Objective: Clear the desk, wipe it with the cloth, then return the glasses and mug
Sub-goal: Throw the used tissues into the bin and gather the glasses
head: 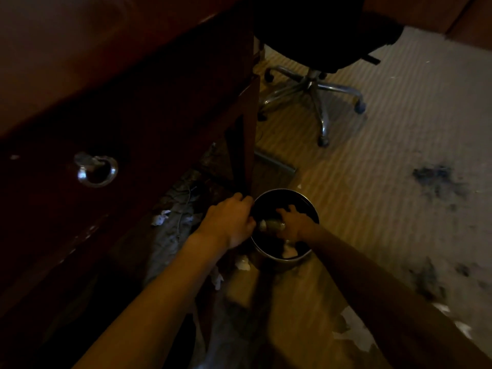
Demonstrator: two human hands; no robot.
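Note:
A round metal waste bin [306, 255] stands on the floor by the corner of the dark wooden desk [149, 83]. My right hand [295, 222] is inside the bin's mouth, gripping a small pale bottle-like object [271, 225] that lies sideways. My left hand [231, 221] has its fingers curled over the bin's left rim. Crumpled white paper [289, 251] lies at the bottom of the bin. The scene is dim, so the held object is hard to identify.
The desk's drawer front has a metal ring pull [97, 170]. An office chair [311, 83] with a chrome wheeled base stands behind the bin on striped carpet. Crumpled paper scraps [242, 262] lie on the floor beside the bin. Dark stains [436, 179] mark the carpet at right.

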